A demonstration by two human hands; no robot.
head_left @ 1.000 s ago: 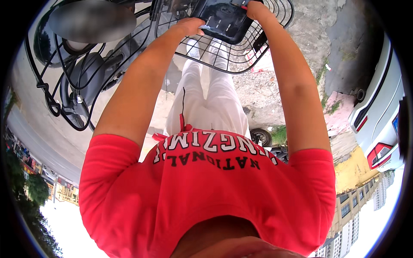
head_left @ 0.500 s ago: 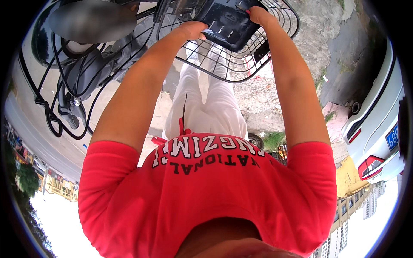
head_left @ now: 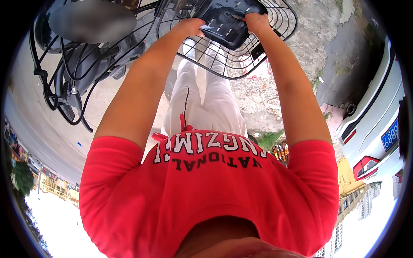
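- Red cloth of the person's shirt (head_left: 206, 198) fills the near part of the view, and white trousers (head_left: 206, 99) show beyond it.
- Both bare forearms stretch away from the shirt toward a black wire basket (head_left: 258, 51) at the top.
- Left hand (head_left: 191, 26) is closed on the near left edge of a black flat plastic piece (head_left: 230, 21) — the fingers curl around it.
- Right hand (head_left: 257, 22) grips the right edge of the same piece, fingers folded over its top.
- This black piece sits inside the basket, resting on its wires.
- Farther left stands a dark scooter (head_left: 81, 64) with cables; at the right edge a white car (head_left: 378, 124) is parked on the grey ground (head_left: 309, 73).
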